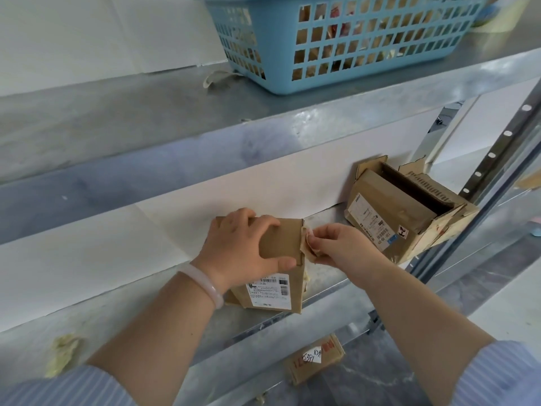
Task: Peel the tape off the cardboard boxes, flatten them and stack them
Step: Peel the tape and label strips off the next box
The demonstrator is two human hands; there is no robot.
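1 box (pixel 281 241) gripped by left hand (pixel 234 247); right hand (pixel 339 247) pinches tape (pixel 306 248)

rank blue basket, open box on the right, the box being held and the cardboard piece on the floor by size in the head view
1. blue basket, cropped at top
2. open box
3. held box, partly hidden by the left hand
4. floor cardboard; it lies farther off, so true size is unsure
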